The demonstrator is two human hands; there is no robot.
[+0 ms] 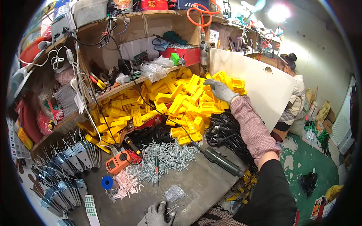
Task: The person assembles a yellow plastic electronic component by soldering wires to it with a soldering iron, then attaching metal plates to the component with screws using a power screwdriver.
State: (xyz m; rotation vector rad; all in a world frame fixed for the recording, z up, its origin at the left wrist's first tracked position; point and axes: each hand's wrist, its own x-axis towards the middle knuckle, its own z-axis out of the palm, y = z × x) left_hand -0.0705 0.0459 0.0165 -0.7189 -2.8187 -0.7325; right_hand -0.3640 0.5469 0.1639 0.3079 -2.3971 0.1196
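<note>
My right hand (222, 91), in a grey glove, reaches out over the right side of a big heap of yellow plastic housings (177, 98). Its fingers are stretched toward the housings, and nothing shows in them. Low in the picture, my left hand (157, 215), also gloved, is curled just above the bench front. Thin white wires (173, 207) stick out by its thumb, and a pale edge shows beside it; the rest of what it holds is hidden. Small clear plastic pieces (174, 193) lie just beyond that hand.
Metal screws (166, 156), pink sleeves (126, 184), an orange meter (118, 162) and a dark electric screwdriver (222, 161) lie on the bench (207, 188). Wired metal parts (77, 154) line the left. Black cables (230, 133) pile below my right forearm. A person (294, 94) sits behind a white panel (249, 83).
</note>
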